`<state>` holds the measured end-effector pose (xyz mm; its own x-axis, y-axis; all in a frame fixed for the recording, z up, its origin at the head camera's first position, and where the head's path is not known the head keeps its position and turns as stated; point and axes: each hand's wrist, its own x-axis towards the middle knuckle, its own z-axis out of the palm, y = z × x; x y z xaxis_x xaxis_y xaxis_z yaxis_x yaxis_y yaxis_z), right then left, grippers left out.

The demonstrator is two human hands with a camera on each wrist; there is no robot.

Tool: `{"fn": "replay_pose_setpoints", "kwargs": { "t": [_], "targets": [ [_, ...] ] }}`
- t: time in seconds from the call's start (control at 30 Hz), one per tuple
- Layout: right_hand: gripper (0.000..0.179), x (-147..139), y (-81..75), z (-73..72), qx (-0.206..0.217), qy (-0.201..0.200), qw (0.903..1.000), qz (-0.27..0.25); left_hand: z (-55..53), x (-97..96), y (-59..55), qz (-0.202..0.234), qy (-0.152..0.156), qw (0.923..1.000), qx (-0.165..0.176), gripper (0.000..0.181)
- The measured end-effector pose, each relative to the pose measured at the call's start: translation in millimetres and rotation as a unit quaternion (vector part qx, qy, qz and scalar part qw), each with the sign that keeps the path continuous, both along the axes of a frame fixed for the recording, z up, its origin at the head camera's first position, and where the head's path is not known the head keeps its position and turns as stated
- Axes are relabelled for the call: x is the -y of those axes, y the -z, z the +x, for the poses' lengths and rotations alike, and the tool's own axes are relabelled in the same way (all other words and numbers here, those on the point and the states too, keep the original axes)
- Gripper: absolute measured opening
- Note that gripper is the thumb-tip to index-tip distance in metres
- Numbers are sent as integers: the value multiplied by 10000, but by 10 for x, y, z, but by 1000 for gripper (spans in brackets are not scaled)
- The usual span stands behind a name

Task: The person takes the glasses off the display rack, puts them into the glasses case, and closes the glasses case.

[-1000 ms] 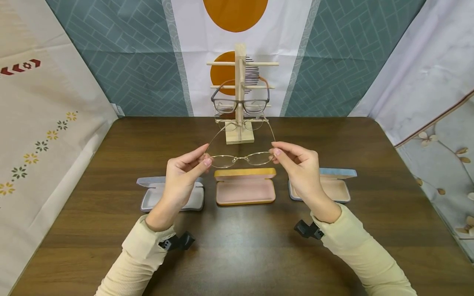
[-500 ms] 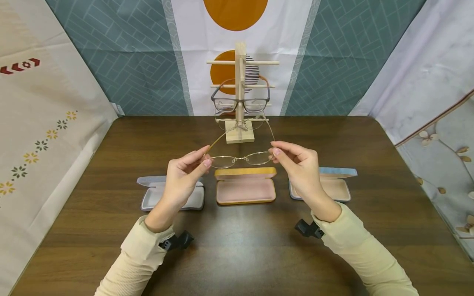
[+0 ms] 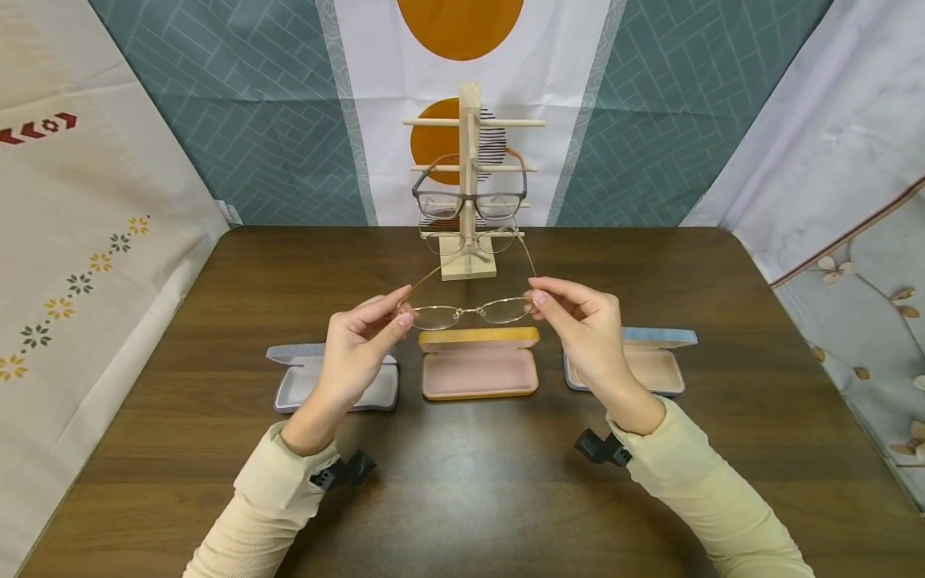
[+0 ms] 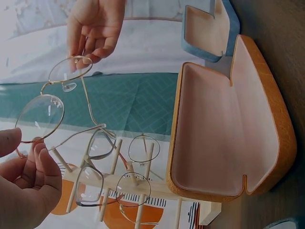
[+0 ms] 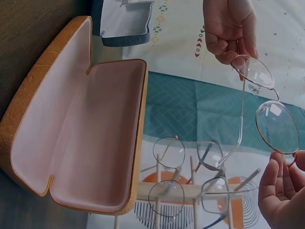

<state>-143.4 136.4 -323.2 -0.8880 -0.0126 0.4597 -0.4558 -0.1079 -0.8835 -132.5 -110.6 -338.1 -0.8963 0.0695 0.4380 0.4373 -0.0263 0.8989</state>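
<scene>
Head view: left hand [image 3: 356, 343] and right hand [image 3: 592, 329], fingers curled, pinch the gold-rimmed glasses [image 3: 470, 311] at opposite ends, above the table [image 3: 462, 490], between its left and right edges; the left temple [image 3: 437, 272] has swung inward since a second ago.

Left wrist view: the left hand grips one hinge [image 4: 20, 153].

Right wrist view: the right hand grips the other hinge [image 5: 292, 159].

You have three pairs of glasses: one oval gold-wire pair [image 3: 470, 310], one dark rectangular pair [image 3: 470, 197], one thin round wire pair [image 3: 496, 242]. You also have three hinged cases: one grey-lined blue case [image 3: 377, 391], one pink-lined orange case [image 3: 480, 373], one beige-lined blue case [image 3: 659, 368]; one pale wooden peg stand [image 3: 470, 144]; two black wrist cameras [image 3: 354, 469].
</scene>
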Motion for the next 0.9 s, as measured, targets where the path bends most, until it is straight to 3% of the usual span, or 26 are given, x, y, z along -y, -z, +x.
{"fn": "replay_pose_setpoints", "kwargs": {
  "t": [0.37, 0.9],
  "targets": [
    [16, 1, 16, -12, -14, -9, 10000, 27, 2, 5, 3, 65, 104, 9999, 55, 31],
    [16, -5, 17, -9, 41, -20, 10000, 80, 20, 14, -11, -239, 66, 9993, 285, 29]
  ]
}}
